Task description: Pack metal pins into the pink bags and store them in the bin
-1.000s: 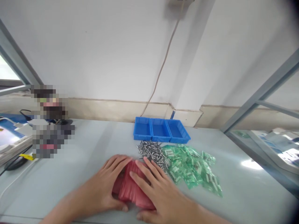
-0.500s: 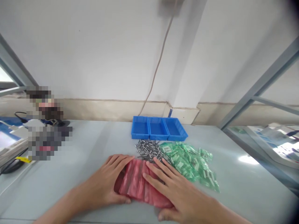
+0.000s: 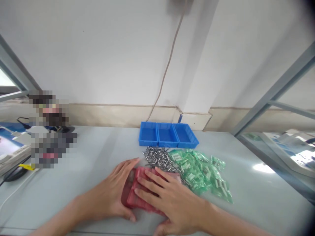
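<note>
A stack of red plastic bags [image 3: 136, 193] lies on the grey table [image 3: 98, 157] close to me. My left hand [image 3: 112, 190] cups its left side, fingers together along the edge and thumb underneath at the front. My right hand [image 3: 169, 200] lies flat on top of the stack, fingers spread and pointing left. Behind the stack is a heap of small metal pins [image 3: 158, 157]. Right of the pins spreads a pile of small green bags [image 3: 201, 172].
Three joined blue bins [image 3: 167, 134] stand at the back by the wall. Papers, a cable and blurred items [image 3: 49, 144] sit at the left. A metal frame post [image 3: 270, 95] slants up on the right beside another bench.
My right hand slid left over the red bags, and the stack that was fanned out is now pushed together into a narrower pile between both hands.
</note>
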Demonstrator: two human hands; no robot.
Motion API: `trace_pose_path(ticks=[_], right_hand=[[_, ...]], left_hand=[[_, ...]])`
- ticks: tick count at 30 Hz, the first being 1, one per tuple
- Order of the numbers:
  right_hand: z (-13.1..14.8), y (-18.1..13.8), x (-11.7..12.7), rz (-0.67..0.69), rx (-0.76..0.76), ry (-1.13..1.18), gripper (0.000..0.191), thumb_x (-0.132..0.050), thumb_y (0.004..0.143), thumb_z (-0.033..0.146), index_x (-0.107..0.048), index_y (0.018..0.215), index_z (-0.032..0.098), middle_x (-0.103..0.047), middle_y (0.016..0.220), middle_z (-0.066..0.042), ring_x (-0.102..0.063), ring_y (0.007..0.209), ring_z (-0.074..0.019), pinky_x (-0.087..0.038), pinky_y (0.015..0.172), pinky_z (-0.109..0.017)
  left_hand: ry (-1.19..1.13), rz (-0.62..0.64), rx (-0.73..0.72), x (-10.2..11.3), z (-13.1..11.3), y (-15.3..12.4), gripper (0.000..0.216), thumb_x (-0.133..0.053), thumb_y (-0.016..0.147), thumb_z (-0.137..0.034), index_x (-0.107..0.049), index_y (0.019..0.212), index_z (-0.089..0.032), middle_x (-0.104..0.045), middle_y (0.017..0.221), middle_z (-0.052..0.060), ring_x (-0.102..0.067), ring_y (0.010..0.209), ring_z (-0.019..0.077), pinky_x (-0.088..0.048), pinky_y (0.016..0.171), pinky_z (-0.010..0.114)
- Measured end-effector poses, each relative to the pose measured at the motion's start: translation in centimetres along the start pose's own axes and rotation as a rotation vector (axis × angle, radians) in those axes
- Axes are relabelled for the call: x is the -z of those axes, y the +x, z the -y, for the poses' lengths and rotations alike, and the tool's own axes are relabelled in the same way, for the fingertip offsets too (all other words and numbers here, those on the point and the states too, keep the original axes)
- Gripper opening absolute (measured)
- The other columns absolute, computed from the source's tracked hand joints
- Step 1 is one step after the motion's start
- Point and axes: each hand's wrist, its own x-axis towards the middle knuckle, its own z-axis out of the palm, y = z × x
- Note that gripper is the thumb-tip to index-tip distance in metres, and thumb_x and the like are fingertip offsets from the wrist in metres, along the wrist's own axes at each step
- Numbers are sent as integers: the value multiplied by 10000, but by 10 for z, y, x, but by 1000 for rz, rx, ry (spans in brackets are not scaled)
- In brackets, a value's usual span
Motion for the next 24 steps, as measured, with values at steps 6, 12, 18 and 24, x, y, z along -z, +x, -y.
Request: trace_pose_path(ticks=[6, 12, 18, 24], right_hand=[[-3, -21, 3, -42, 3, -44, 921, -656, 1000, 598, -197, 1733, 278, -256, 1767, -107, -204, 1645, -325, -71, 1344, -570], [-1, -22, -3, -79, -76, -87, 910, -655, 991, 611, -246, 1725, 259, -281, 1773, -113, -194, 1645, -370, -221, 1315, -603], [2, -11, -4, -80, -115, -37, 764, -532, 1045, 627, -379, 1674, 223, -378, 1735, -117, -230, 1628, -358, -221, 1313, -598], [-2, -3, -5, -58, -116, -22, 807, -517, 1024, 678, -367, 1678, 229, -322, 1755, -150, -221, 1622, -408, -270, 1269, -636]], left_hand=[[-2, -8, 27, 20, 9, -12, 1227, -936, 708, -409, -196, 1685, -369, -389, 1684, 106, -402, 1548, 376, -416, 1258, 560], [-73, -39, 8, 11, -11, 0, 1112, -901, 766, -352, -233, 1655, -374, -476, 1602, 94, -475, 1486, 331, -451, 1239, 519], [-94, -3, -50, 4, -7, 10, 1234, -942, 715, -547, -194, 1674, -335, -395, 1656, 140, -382, 1537, 383, -411, 1250, 582], [-58, 34, -10, -7, -6, 13, 1319, -929, 719, -551, -79, 1704, -335, -297, 1722, 143, -228, 1607, 427, -329, 1281, 655]])
